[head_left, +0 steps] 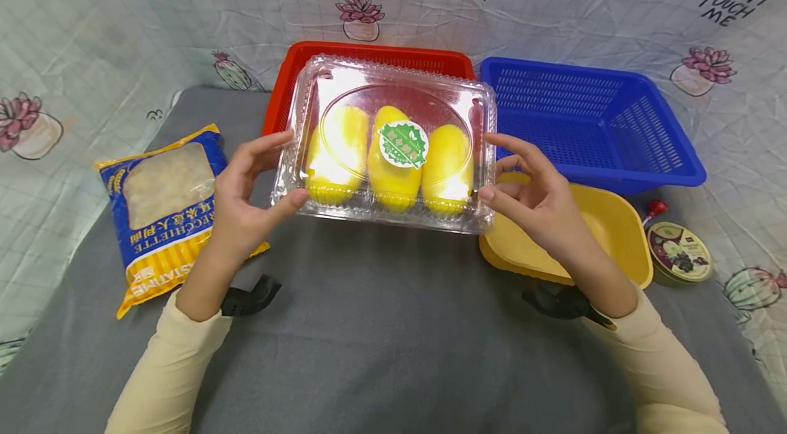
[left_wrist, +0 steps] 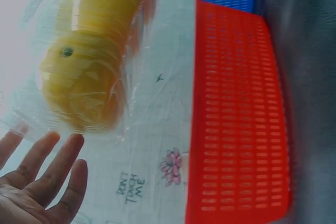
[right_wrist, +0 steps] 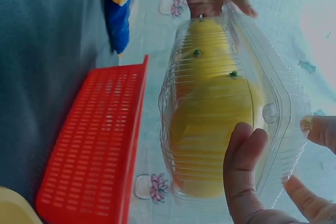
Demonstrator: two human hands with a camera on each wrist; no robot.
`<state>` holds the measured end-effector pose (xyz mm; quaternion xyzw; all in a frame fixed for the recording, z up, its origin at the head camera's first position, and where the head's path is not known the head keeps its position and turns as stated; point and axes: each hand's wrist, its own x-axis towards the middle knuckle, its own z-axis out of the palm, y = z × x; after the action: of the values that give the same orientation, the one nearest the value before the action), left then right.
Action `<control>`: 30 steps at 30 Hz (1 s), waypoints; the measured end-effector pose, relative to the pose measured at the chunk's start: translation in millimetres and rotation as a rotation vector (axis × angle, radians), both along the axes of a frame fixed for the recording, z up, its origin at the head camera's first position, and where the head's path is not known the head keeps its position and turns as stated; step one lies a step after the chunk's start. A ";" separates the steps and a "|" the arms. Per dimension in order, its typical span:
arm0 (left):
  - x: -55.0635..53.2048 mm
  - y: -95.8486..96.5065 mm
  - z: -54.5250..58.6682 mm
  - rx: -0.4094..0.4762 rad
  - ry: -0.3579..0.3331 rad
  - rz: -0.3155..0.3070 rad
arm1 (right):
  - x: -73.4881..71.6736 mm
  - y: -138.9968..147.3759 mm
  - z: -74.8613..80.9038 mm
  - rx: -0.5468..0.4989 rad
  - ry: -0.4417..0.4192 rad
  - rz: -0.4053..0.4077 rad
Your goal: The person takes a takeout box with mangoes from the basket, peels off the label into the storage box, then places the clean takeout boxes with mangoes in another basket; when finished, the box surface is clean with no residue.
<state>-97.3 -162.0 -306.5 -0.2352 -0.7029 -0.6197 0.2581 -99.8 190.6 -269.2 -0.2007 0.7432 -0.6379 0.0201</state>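
Both hands hold up a clear plastic clamshell box [head_left: 393,96] of yellow mangoes [head_left: 335,164], tilted so its lid faces the head camera. A round green and white sticker [head_left: 402,144] is on the lid. My left hand [head_left: 242,198] grips the left side, thumb at the near corner; in the left wrist view several fingers of that hand [left_wrist: 47,182] are spread by the box's underside. My right hand [head_left: 535,198] grips the right side. In the right wrist view, its thumb and fingers [right_wrist: 241,177] are around the box's end, and three mangoes [right_wrist: 210,124] show through the ribbed wall.
Behind the box stands a red basket [head_left: 369,50], with a blue basket [head_left: 590,174] to its right. A yellow tub [head_left: 615,229], a red lollipop [head_left: 656,208] and a round tin [head_left: 679,253] are at the right. A blue and yellow pasta bag [head_left: 169,215] lies left.
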 end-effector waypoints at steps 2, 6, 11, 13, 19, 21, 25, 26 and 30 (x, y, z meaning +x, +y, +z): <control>2.3 0.0 -2.7 -0.004 0.008 0.004 | 1.0 1.3 -1.9 -0.009 -0.004 0.020; 6.3 -0.3 -8.7 -0.018 0.021 0.000 | 2.0 4.0 -5.4 -0.013 -0.012 0.048; 11.1 -2.1 -14.7 -0.046 0.018 -0.016 | 5.0 6.7 -10.3 0.026 -0.024 0.060; 13.0 -3.0 -16.1 -0.062 0.007 -0.023 | 6.8 7.3 -12.2 0.022 -0.026 0.065; 17.7 -5.6 -19.4 -0.124 -0.036 -0.037 | 12.5 9.4 -17.4 -0.004 -0.025 0.086; 18.9 -6.2 -21.1 -0.132 -0.037 -0.043 | 14.5 9.7 -19.6 -0.014 -0.025 0.093; 21.8 -8.3 -23.5 -0.160 -0.054 -0.063 | 18.0 11.0 -25.7 -0.050 -0.017 0.121; 22.6 -9.0 -24.0 -0.166 -0.061 -0.066 | 18.8 11.3 -27.4 -0.061 -0.014 0.128; 25.8 -11.5 -26.7 -0.183 -0.075 -0.067 | 20.6 12.2 -35.3 -0.085 -0.003 0.150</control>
<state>-71.5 -173.4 -333.2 -0.2579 -0.7574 -0.5696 0.1880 -79.2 202.8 -304.5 -0.2556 0.6982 -0.6660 0.0606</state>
